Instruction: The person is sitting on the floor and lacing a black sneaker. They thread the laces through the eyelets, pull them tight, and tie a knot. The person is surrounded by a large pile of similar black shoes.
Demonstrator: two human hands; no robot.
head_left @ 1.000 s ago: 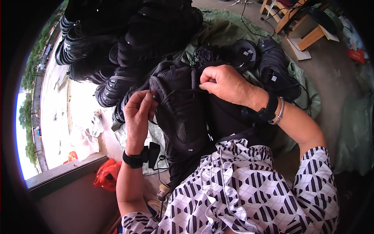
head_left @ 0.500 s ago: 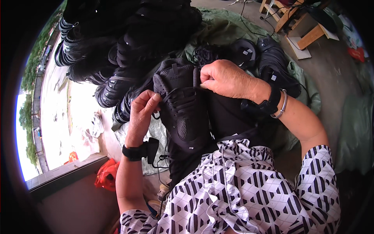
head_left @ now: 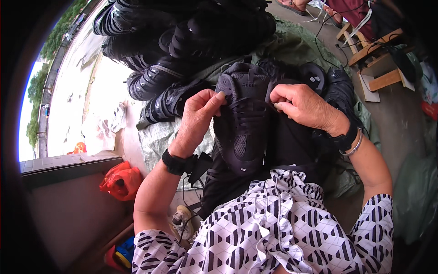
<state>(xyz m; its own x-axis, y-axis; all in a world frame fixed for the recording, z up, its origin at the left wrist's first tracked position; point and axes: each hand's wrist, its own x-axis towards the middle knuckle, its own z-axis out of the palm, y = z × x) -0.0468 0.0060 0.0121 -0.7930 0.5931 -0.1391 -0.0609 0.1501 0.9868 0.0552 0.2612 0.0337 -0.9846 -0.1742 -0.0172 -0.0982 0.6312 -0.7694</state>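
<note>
A black lace-up sneaker [head_left: 248, 137] rests on my dark-trousered lap, its toe toward me and its tongue at the far end. Dark laces cross the upper in rows. At the shoe's left edge, near the top eyelets, the thumb and forefinger of my left hand [head_left: 198, 116] pinch a lace end. My right hand [head_left: 303, 106] is closed in a pinch beside the shoe's right collar, also on the lace; its fingertips are partly hidden.
Black sneakers lie piled [head_left: 182, 41] beyond my left hand. Further dark shoes [head_left: 340, 86] sit on a green plastic sheet [head_left: 301, 39] past my right. Wooden stool [head_left: 378, 68] and someone's feet [head_left: 296, 5] are at far right. A red plastic bag [head_left: 121, 180] lies left.
My view has shifted, so the sneaker and both hands appear further right. My left fingers have come up by the top eyelets. Another person's feet now show at the upper right.
</note>
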